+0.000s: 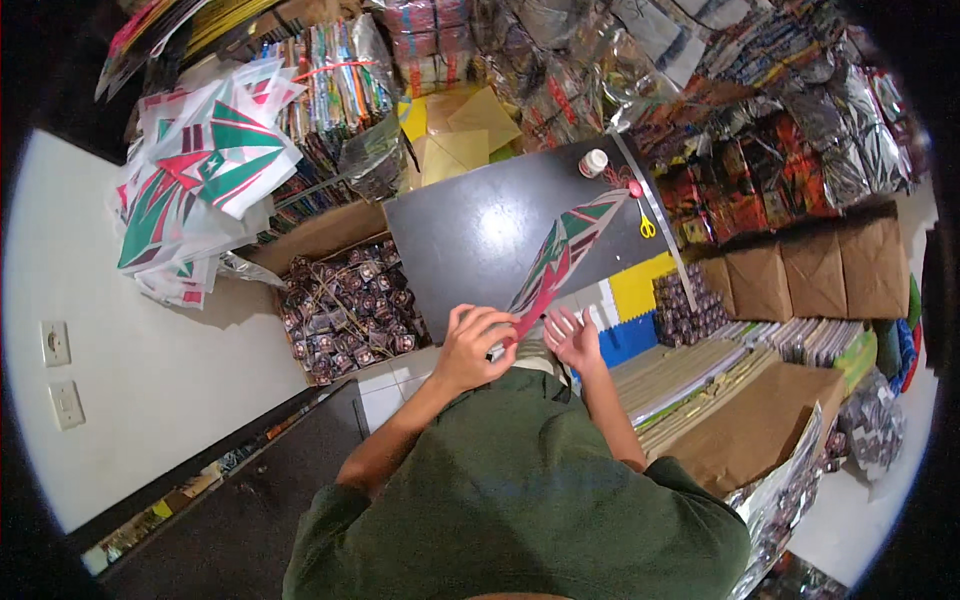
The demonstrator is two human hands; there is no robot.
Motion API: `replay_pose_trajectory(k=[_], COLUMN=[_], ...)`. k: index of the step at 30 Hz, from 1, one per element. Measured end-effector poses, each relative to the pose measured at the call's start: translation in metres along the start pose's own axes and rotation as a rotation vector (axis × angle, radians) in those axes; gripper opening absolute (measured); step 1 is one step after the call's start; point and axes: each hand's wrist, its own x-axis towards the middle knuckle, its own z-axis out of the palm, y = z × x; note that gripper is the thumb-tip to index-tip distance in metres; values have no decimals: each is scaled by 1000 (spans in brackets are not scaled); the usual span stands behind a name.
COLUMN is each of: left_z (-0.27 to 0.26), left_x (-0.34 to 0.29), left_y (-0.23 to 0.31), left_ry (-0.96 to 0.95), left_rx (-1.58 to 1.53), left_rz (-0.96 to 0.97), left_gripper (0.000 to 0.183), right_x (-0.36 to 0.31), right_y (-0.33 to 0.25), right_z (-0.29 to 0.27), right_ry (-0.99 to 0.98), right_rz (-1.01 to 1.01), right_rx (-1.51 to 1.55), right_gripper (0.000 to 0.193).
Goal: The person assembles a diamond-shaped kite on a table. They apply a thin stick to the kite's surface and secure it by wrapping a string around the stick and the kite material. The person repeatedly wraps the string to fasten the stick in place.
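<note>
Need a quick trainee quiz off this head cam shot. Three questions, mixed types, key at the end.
1. Which hand grips the green, red and white patterned sheet?
2. True or false: the yellow scissors lie on the dark table.
3. Pick one. What sits to the left of the table in the picture?
A) a row of brown paper packages
B) an open cardboard box full of small packets
C) the scissors

Key:
1. The left hand, at the sheet's near end; the right hand is open beside it.
2. True; they are toward its right side.
3. B
</note>
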Motion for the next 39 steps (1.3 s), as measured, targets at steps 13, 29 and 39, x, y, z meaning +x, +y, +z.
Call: replay_pose_trajectory(k=[13, 29, 39], left_z=[23, 95, 126], left_x=[20, -33, -56], left_y=[35, -172, -184], left_ry=[-313, -366, -399], left_rx=[98, 360, 393], left_rz=[270, 112, -56], left_gripper=[31, 32, 31], right_x=[31, 10, 15], right_y=[-14, -21, -112], right_z=[41, -43, -68], right_ry=[-760, 147, 173], right_rz=[-7, -53, -123], right_rx=[92, -96, -362], right_gripper=[75, 49, 32])
